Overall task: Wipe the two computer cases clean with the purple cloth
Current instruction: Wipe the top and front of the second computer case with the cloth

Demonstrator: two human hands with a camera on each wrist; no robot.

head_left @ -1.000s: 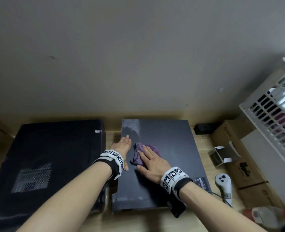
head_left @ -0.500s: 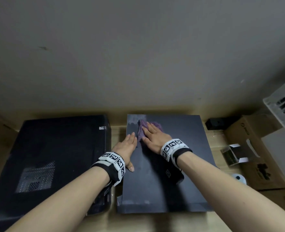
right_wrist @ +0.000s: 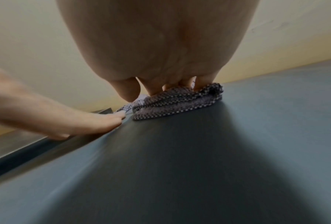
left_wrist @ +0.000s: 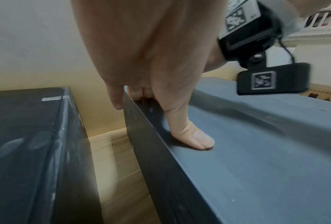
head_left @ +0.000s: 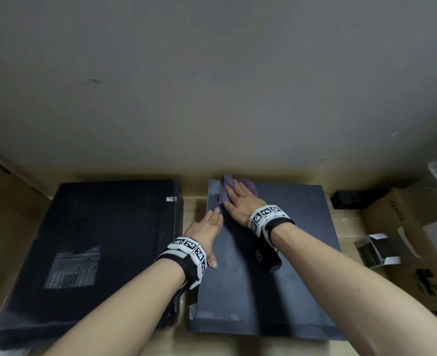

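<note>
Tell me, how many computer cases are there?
2. The left case lies untouched; the right case sits beside it, under both hands and the purple cloth. None seems hidden.

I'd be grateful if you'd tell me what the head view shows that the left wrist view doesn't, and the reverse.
Only the head view shows the purple cloth under the flat right hand at the right case's far edge, plus the left case's vent grille and the cardboard boxes. Only the left wrist view shows the left hand's little finger hanging down over that case's side edge and the floor gap between the cases. Both show the left hand resting on the right case, thumb on top, and the left case.
</note>
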